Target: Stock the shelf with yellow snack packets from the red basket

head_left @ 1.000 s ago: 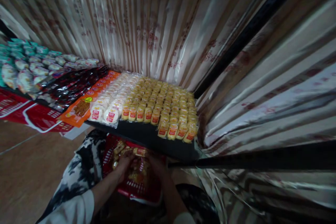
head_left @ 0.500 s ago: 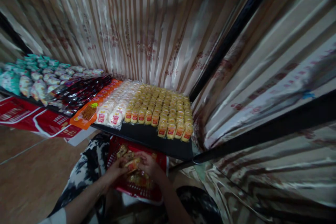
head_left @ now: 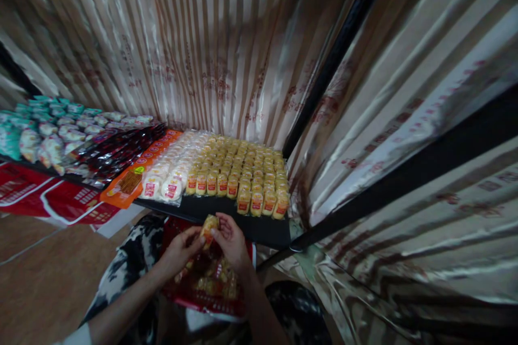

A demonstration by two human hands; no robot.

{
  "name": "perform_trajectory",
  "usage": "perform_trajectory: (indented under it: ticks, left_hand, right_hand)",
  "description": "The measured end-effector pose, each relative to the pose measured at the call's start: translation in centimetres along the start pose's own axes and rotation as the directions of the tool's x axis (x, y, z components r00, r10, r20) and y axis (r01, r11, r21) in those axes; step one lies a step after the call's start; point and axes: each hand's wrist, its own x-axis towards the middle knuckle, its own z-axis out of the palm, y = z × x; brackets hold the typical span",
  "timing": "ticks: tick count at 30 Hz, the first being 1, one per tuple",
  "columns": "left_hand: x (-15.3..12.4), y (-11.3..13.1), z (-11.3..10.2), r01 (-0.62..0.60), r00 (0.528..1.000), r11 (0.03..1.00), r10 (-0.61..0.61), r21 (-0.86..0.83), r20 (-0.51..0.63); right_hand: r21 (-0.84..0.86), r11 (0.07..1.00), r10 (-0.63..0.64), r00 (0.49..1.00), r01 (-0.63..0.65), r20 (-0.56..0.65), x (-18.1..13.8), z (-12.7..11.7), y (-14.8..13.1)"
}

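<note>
Against striped curtains (head_left: 218, 38), left hand (head_left: 182, 250) and right hand (head_left: 232, 240) grip one wrapped snack (head_left: 210, 225).

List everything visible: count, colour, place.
Shelf: one, black, centre.
Bags: many, teal and white, left.
Dark packets: many, blackish, next.
Orange packaging: uncounted, orange, next.
Round packs: many, white, next.
Small packs: many, yellow, right.
Red packaging: uncounted, red, below left.
Container: one, red, below shelf.
Loose packs: several, yellowish, inside.
Curtain: uncounted, striped beige, behind.
Poles: several, black, alongside.
Floor: one, brown, below.
Held pack: one, yellowish, above container.
Trousers: pair, black-white, below.
Left hand, right hand: one each, on pack.
</note>
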Motion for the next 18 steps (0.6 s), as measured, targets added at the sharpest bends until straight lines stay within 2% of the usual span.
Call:
perform_trajectory:
  ticks: [1,3,5,7,10,13,18]
  left_hand:
    - [0.5,0.3,0.3,-0.005,1.000,1.000,0.004,-0.023,-0.022]
    - [1.7,0.7,0.9,-0.038,0.987,0.999,0.033,-0.029,-0.158]
    - [3.1,0.9,1.6,-0.070,0.939,0.998,0.065,-0.002,-0.337]
    - [4.5,1.2,2.6,-0.075,0.896,0.997,0.072,0.012,-0.438]
    - [6.8,1.3,4.3,-0.066,0.891,0.998,0.054,-0.010,-0.450]
    - [8.9,1.1,5.6,-0.037,0.889,0.999,0.039,0.015,-0.455]
    - [10.6,0.7,6.5,-0.002,0.887,0.977,0.099,0.212,-0.450]
  right_hand:
    - [-0.002,0.999,-0.033,0.998,0.033,-0.046,0.2,0.0,0.0]
    - [-0.013,0.995,-0.098,0.988,0.098,-0.120,0.5,-0.1,-0.1]
    - [-0.084,0.985,-0.162,0.970,0.149,-0.180,0.6,-0.2,-0.3]
    - [-0.220,0.960,-0.225,0.943,0.171,-0.246,0.6,-0.4,-0.5]
    - [-0.392,0.907,-0.297,0.892,0.153,-0.341,0.7,-1.2,-0.8]
    - [-0.439,0.889,-0.330,0.848,0.131,-0.415,1.0,-2.2,-0.6]
    - [-0.473,0.875,-0.344,0.816,0.100,-0.464,1.6,-3.4,0.1]
